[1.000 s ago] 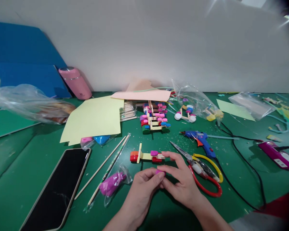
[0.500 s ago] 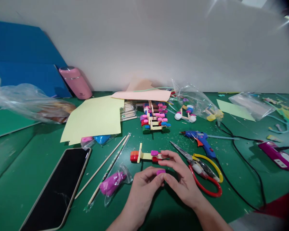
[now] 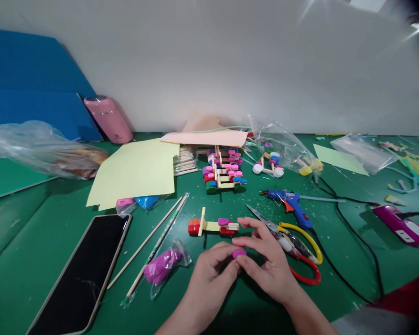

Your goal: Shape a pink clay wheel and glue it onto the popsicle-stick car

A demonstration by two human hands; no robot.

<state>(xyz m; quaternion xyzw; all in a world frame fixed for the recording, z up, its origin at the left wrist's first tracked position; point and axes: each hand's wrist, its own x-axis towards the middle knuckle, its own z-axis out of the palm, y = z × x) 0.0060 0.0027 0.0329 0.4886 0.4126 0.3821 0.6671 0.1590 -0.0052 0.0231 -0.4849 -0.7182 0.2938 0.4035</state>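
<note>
Between my fingertips is a small magenta piece of modelling clay (image 3: 239, 253), flattened and rounded. My left hand (image 3: 212, 274) pinches it from the left, and my right hand (image 3: 265, 260) has its thumb and fingers against it on the right. Just beyond my hands lies a small wooden-stick model car (image 3: 212, 226) with orange, red and magenta clay wheels; neither hand holds it. To the left of my left hand is a bag of purple clay (image 3: 162, 266). Scissors (image 3: 286, 242) with red handles, and pliers (image 3: 305, 244) with yellow handles, lie by my right hand.
Several finished-looking model cars (image 3: 225, 170) stand at the back. A blue glue gun (image 3: 291, 204) with a black cable lies right. On the left are a phone (image 3: 84, 270), wooden sticks (image 3: 150, 237), yellow paper (image 3: 139, 170) and a pink flask (image 3: 110, 120).
My hands have shifted slightly right with the clay, and the clay piece has turned between the fingers. My right fingers have moved off the front of the small car, showing its stick ends.
</note>
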